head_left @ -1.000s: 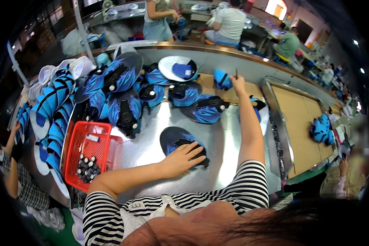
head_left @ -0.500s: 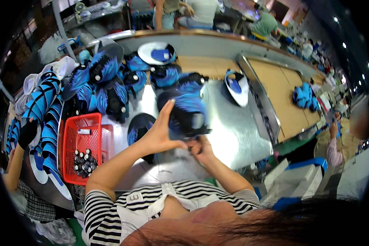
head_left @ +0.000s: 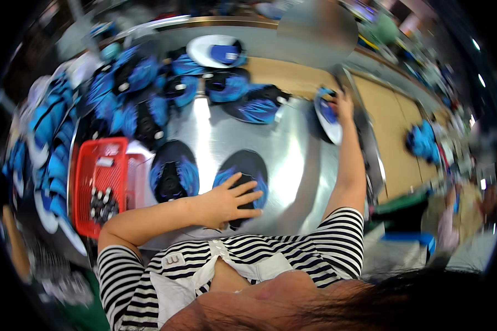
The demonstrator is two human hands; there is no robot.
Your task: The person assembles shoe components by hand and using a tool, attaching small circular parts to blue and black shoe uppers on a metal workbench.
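My left hand (head_left: 234,199) lies spread over a blue-and-black peaked cap (head_left: 243,160) on the metal tabletop, its dark brim pointing away from me. To the far right, my right arm stretches out and the right hand (head_left: 343,106) closes on the upper edge of a cap with a white under-brim (head_left: 330,128) and blue inside. Another blue-and-black cap (head_left: 174,168) sits left of my left hand, brim also away. Beyond them a cap on its side (head_left: 257,105) has a small white piece at its end.
A red basket (head_left: 100,142) at left holds small black-and-white pieces (head_left: 102,205). Blue caps pile up behind it (head_left: 138,71), and nested caps (head_left: 55,149) lie farther left. A white-brimmed cap (head_left: 210,51) lies at the back. Blue items (head_left: 421,142) rest on the board at right. Another person's arm shows at left.
The cap that was held up in both hands now lies on the table under my left hand. My right hand has moved away to the far right, onto the white-brimmed cap.
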